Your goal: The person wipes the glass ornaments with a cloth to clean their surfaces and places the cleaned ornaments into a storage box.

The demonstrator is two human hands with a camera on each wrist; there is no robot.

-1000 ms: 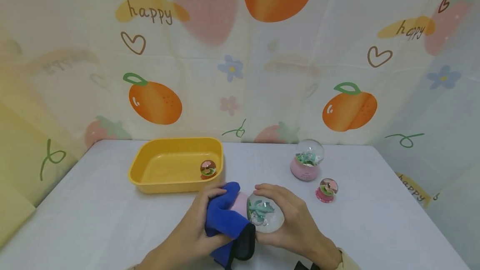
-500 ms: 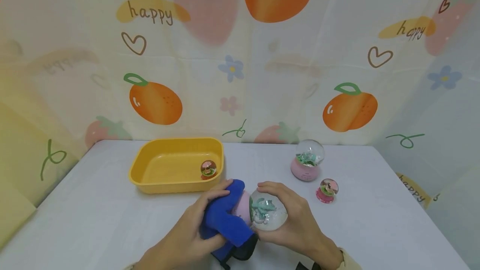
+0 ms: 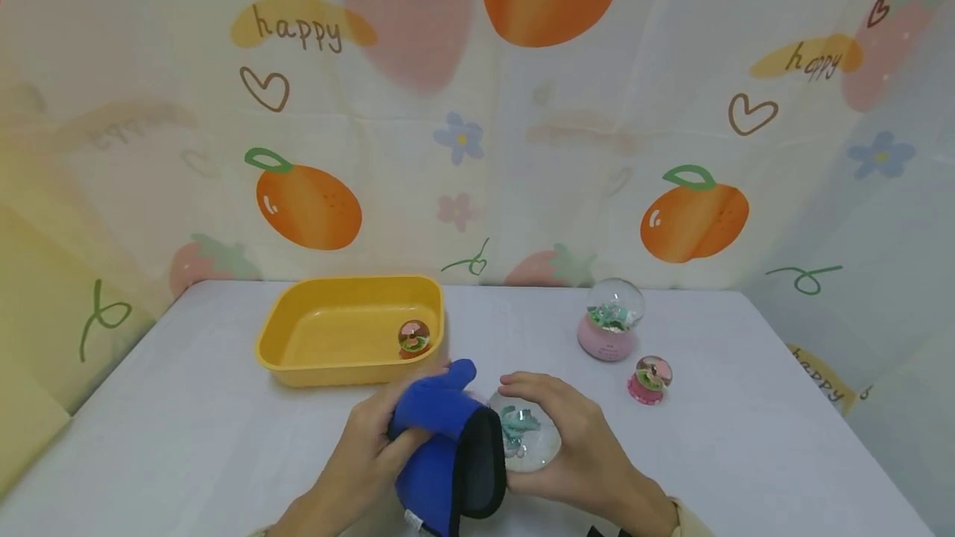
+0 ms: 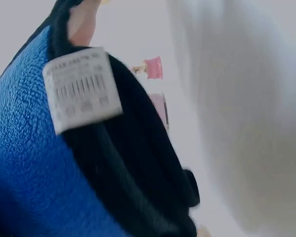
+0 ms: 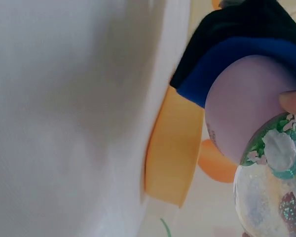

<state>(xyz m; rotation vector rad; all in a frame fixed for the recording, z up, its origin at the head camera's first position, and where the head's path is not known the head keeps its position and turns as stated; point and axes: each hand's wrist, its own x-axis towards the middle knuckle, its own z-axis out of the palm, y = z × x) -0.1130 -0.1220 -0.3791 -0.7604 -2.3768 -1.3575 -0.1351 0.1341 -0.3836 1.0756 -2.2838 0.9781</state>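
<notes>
A snow globe (image 3: 531, 442) with a clear ball and a green figure lies tilted on its side between both hands. My right hand (image 3: 585, 446) holds its ball. Its pink base (image 5: 246, 108) shows in the right wrist view, against a blue fleecy cloth (image 3: 433, 429) with black edging. My left hand (image 3: 366, 437) grips this cloth beside the base, fingers behind and thumb in front. In the head view the cloth hides nearly all of the base. A white label (image 4: 82, 89) hangs on the cloth's edge in the left wrist view.
A yellow bin (image 3: 328, 338) stands behind my left hand, with a small snow globe (image 3: 414, 338) in its right corner. To the back right are a large pink-based snow globe (image 3: 608, 338) and another small one (image 3: 649, 382). A printed curtain (image 3: 552, 189) hangs behind the table.
The cloth has turned in my left hand, so its black edge faces right and covers more of the pink base. The snow globe and right hand have shifted slightly left and nearer.
</notes>
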